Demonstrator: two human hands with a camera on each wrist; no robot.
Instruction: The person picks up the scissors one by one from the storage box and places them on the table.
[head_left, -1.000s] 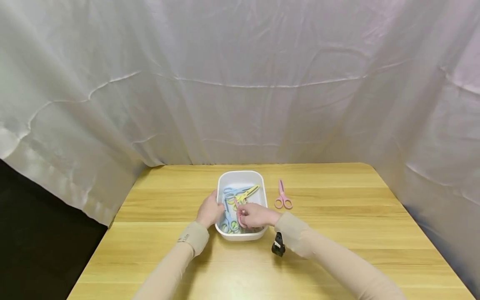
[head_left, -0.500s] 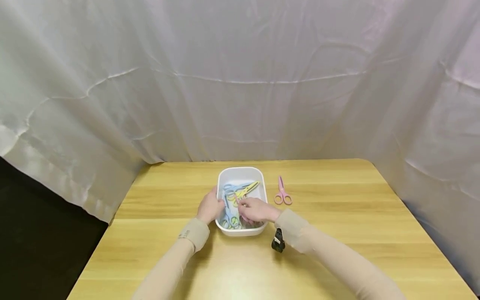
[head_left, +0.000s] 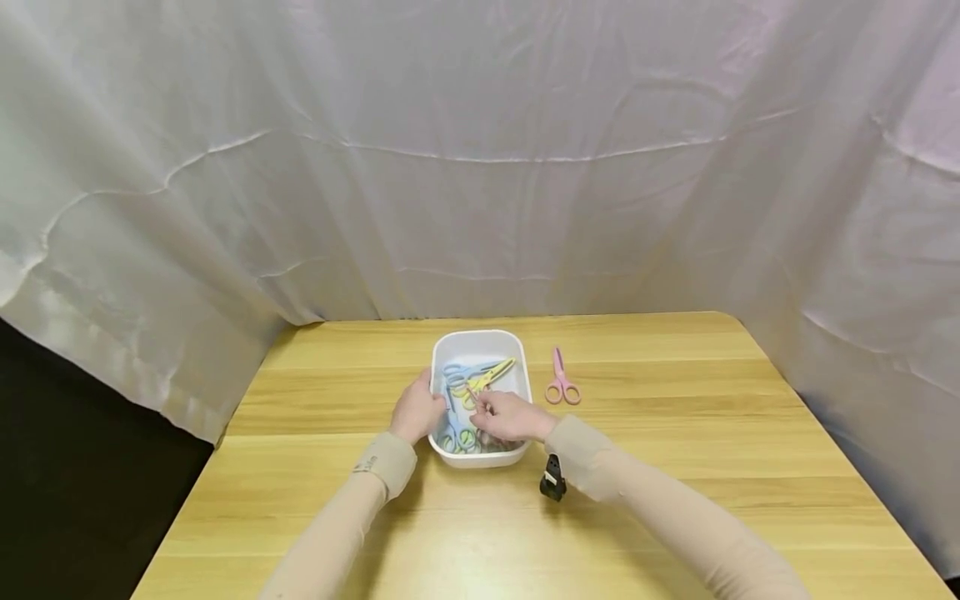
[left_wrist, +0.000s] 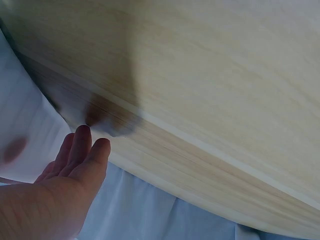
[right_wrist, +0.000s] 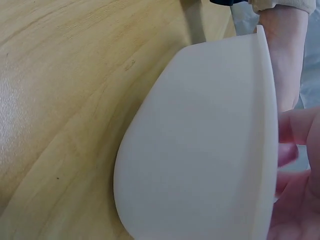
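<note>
A white plastic bin [head_left: 480, 461] holds several scissors. My left hand [head_left: 417, 410] grips its left side, thumb over the rim and fingers along the outer wall; the left wrist view shows those fingers [left_wrist: 95, 155] beside the white wall. Inside the bin, my right hand [head_left: 512, 417] pinches pink scissors [head_left: 472, 392], whose blades poke out past the fingertips while the handle is hidden. Blue scissors [head_left: 465, 372] and yellow scissors [head_left: 497, 372] cross toward the back. Another blue pair [head_left: 453, 437] lies front left, overlapping green handles. From the right wrist, the bin wall hides most of that hand.
One pair of pink scissors [head_left: 562, 387] lies on the wooden table [head_left: 675, 433], right of the bin, blades pointing away. A black device [head_left: 552, 479] hangs below the right cuff. Pale curtains [head_left: 495, 208] enclose the table's back and sides.
My right hand has turned slightly over the pink scissors, and their handle loop, visible a second ago, is now covered. The left hand keeps its place on the bin. The view has tilted a little.
</note>
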